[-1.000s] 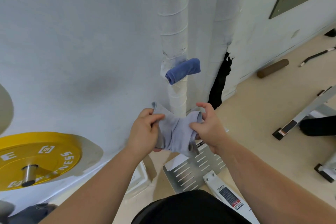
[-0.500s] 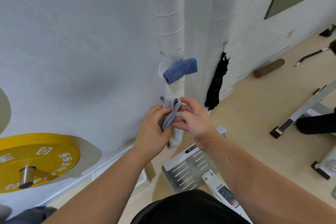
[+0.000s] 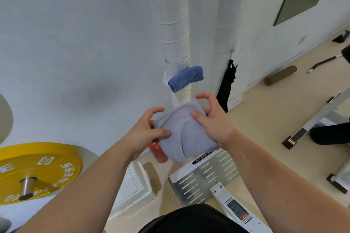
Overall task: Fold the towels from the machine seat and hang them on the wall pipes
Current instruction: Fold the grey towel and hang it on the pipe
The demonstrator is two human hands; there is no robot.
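A folded pale grey cloth towel [image 3: 186,134] is pinched by the left hand [image 3: 145,132] and gripped by the right hand [image 3: 214,123]; a rolled blue towel [image 3: 185,78] is lodged against white wrapped pipes [image 3: 174,24].

Gym, weight-training corner. Lower left: yellow bumper plate [image 3: 37,172] lettered "FITNESS", loaded on a steel bar sleeve [image 3: 26,188]. Bottom centre: slotted metal footplate [image 3: 204,181] of a white exercise machine, label sticker [image 3: 237,210] on its beam. Right edge: white machine frame [image 3: 320,115] with black end caps on a beige floor [image 3: 265,128]. Upper right, along the wall base: brown foam roller [image 3: 280,75], black-handled bar [image 3: 323,63] lying near it. Centre: white tape-wrapped wall pipes [image 3: 174,24], rolled blue towel [image 3: 185,78] lodged against the left one. Plain scuffed white wall behind.
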